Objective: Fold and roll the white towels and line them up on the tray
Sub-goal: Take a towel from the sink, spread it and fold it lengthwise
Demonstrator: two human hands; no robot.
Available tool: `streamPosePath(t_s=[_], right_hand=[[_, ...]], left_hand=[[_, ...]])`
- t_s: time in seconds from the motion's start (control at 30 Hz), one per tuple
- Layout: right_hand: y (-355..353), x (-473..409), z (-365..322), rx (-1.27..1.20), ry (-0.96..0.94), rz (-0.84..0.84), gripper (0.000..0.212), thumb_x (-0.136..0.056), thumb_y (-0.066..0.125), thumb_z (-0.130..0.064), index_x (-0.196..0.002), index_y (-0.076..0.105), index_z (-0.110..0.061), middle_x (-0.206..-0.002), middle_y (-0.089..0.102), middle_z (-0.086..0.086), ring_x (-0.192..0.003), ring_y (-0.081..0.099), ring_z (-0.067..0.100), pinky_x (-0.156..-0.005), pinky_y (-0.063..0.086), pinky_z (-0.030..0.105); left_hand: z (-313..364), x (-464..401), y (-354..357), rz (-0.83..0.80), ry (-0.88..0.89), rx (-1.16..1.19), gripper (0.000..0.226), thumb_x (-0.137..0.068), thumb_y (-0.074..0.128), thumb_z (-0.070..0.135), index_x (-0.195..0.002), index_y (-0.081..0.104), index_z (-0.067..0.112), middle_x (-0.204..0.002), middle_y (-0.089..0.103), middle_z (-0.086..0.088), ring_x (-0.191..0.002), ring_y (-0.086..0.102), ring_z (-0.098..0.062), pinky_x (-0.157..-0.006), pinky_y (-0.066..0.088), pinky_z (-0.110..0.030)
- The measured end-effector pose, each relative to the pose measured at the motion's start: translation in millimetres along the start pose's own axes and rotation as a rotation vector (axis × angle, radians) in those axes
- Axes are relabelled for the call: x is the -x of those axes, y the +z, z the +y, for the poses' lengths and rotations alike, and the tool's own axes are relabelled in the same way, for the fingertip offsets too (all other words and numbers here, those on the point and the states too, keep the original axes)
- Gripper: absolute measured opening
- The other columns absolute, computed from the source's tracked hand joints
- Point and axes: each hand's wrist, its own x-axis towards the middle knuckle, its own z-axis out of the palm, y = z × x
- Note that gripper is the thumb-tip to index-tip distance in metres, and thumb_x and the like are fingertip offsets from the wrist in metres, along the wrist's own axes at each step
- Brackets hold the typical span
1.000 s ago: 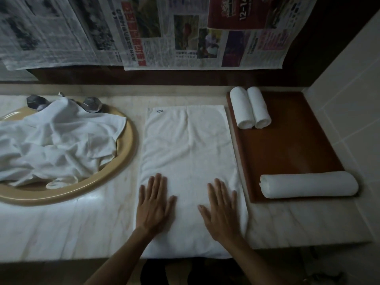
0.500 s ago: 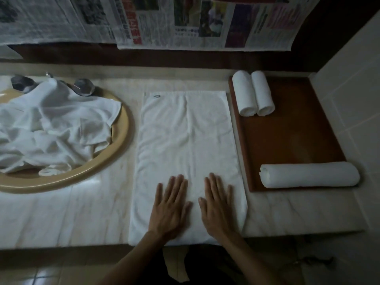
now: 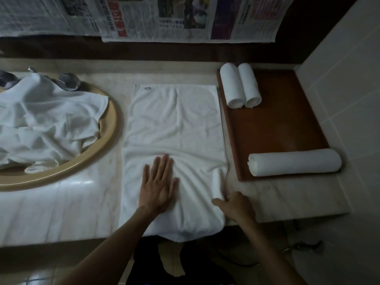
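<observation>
A white towel (image 3: 176, 124) lies folded lengthwise on the marble counter, its near end hanging over the front edge. My left hand (image 3: 158, 186) presses flat on its near part with fingers straight. My right hand (image 3: 234, 204) pinches the towel's right edge, which is lifted and curled up into a small fold. To the right lies a brown wooden tray (image 3: 275, 124). Two short rolled towels (image 3: 239, 85) lie side by side at the tray's far left corner. One long rolled towel (image 3: 294, 164) lies across its near edge.
A heap of loose white towels (image 3: 45, 122) fills the tan round sink (image 3: 102, 149) at left, covering the metal taps (image 3: 68, 81). Newspapers (image 3: 144, 15) hang on the wall behind. A tiled wall (image 3: 345, 89) bounds the tray's right side.
My right hand slid off the towel's face to its right edge and lifted that edge. My left hand moved slightly right toward the towel's middle. The towel now shows wrinkles around the hands.
</observation>
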Motion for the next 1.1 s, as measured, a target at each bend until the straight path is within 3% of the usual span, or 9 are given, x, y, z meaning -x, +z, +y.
streamPosePath(t_s=[0.1,0.27,0.4,0.47,0.53,0.7,0.87,1.0,1.1], right_hand=[[-2.1,-3.6,10.3,-0.237,-0.187,-0.015,0.024,-0.085,0.073,-0.034,-0.073,0.064,-0.015,-0.075,0.066,-0.001,-0.072,0.061,0.015,-0.063,0.043,0.027],[9.5,6.6,20.5,-0.706,-0.284,-0.211,0.042,-0.096,0.063,-0.032,-0.137,0.053,-0.026,-0.13,0.06,-0.01,-0.117,0.057,0.009,-0.098,0.049,0.031],[9.9,7.1,26.5,-0.49,-0.412,-0.014,0.031,-0.099,0.059,-0.034,-0.126,0.06,-0.021,-0.114,0.065,-0.013,-0.106,0.06,0.004,-0.091,0.048,0.025],[5.7,6.4,31.9,-0.483,-0.432,-0.029,0.011,-0.095,0.066,-0.03,-0.094,0.068,-0.019,-0.083,0.069,-0.015,-0.083,0.065,0.005,-0.072,0.048,0.02],[-1.3,7.4,36.6,-0.467,-0.402,-0.125,0.025,-0.087,0.076,-0.032,-0.072,0.066,-0.015,-0.067,0.068,-0.006,-0.069,0.066,0.011,-0.061,0.052,0.024],[-5.0,3.6,54.8,-0.537,-0.431,-0.264,0.042,-0.068,0.073,-0.042,-0.096,0.073,-0.01,-0.099,0.073,0.006,-0.095,0.07,0.025,-0.081,0.06,0.045],[1.1,10.9,56.2,-0.371,-0.461,-0.014,0.031,-0.096,0.064,-0.03,-0.068,0.054,-0.022,-0.056,0.054,-0.009,-0.056,0.054,0.0,-0.057,0.041,0.018],[-2.3,11.7,59.8,0.069,-0.3,0.074,0.035,-0.1,0.049,-0.049,-0.076,0.058,-0.025,-0.067,0.057,-0.006,-0.063,0.056,0.002,-0.063,0.045,0.021],[4.7,17.1,50.2,0.237,-0.177,0.398,0.043,-0.098,0.04,-0.062,-0.093,0.058,-0.023,-0.082,0.058,-0.006,-0.069,0.053,0.005,-0.062,0.038,0.023]], left_hand=[[-0.5,-3.4,1.1,0.011,-0.009,-0.018,0.064,-0.103,0.023,0.05,-0.159,0.012,0.021,-0.166,0.002,0.003,-0.153,-0.004,-0.017,-0.122,0.005,-0.051],[-0.7,-5.3,1.7,0.016,-0.023,-0.039,0.065,-0.103,0.018,0.051,-0.159,0.01,0.021,-0.166,0.0,0.003,-0.152,-0.007,-0.017,-0.123,0.003,-0.049],[-0.5,-4.7,2.4,0.035,-0.015,-0.025,0.065,-0.102,0.018,0.051,-0.159,0.01,0.021,-0.166,0.001,0.003,-0.152,-0.008,-0.016,-0.123,0.0,-0.048],[0.3,-4.9,2.2,0.045,-0.015,-0.015,0.065,-0.102,0.019,0.051,-0.159,0.013,0.021,-0.166,0.003,0.002,-0.152,-0.006,-0.016,-0.123,0.001,-0.048],[1.1,-4.5,1.6,0.059,-0.012,0.001,0.065,-0.102,0.019,0.051,-0.158,0.015,0.02,-0.166,0.006,0.002,-0.153,-0.003,-0.017,-0.122,0.001,-0.048],[1.1,-3.9,1.3,0.072,-0.006,0.01,0.064,-0.102,0.021,0.05,-0.158,0.017,0.02,-0.166,0.007,0.002,-0.153,-0.002,-0.016,-0.122,-0.001,-0.046],[1.1,-4.9,1.1,0.055,-0.014,0.01,0.064,-0.102,0.019,0.052,-0.159,0.013,0.021,-0.166,0.003,0.004,-0.152,-0.004,-0.016,-0.122,-0.001,-0.047],[0.5,-4.4,1.3,0.052,-0.012,0.007,0.064,-0.102,0.02,0.051,-0.159,0.012,0.022,-0.166,0.002,0.004,-0.152,-0.007,-0.015,-0.122,-0.002,-0.046],[0.1,-4.1,1.4,0.05,-0.006,0.025,0.063,-0.103,0.022,0.051,-0.159,0.011,0.023,-0.166,0.0,0.005,-0.152,-0.007,-0.015,-0.122,-0.002,-0.047]])
